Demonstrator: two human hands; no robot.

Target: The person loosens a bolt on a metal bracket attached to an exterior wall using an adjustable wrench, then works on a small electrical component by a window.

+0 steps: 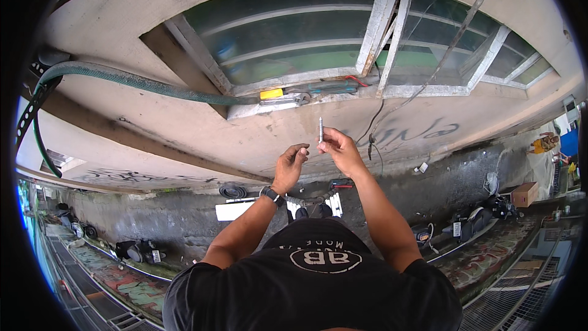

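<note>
Upright between thumb and fingers of my right hand [339,150] is a grey metal screw [321,129], its threaded shank pointing up toward the wall. My left hand [290,167] is just left of it, apart from the screw, with thumb and forefinger drawn together. Anything in that pinch is too small to make out. On the window sill above both hands lie an adjustable wrench [294,99], a yellow block-like item [271,94] and a long teal tool [331,87] with a red part at its end.
A green hose [141,86] runs along the wall to the sill. Dark cables [375,125] hang below the louvred window [288,30]. Under me is a white step or platform [239,209]. Parked motorbikes [474,224] and a cardboard box [524,194] stand along the alley.
</note>
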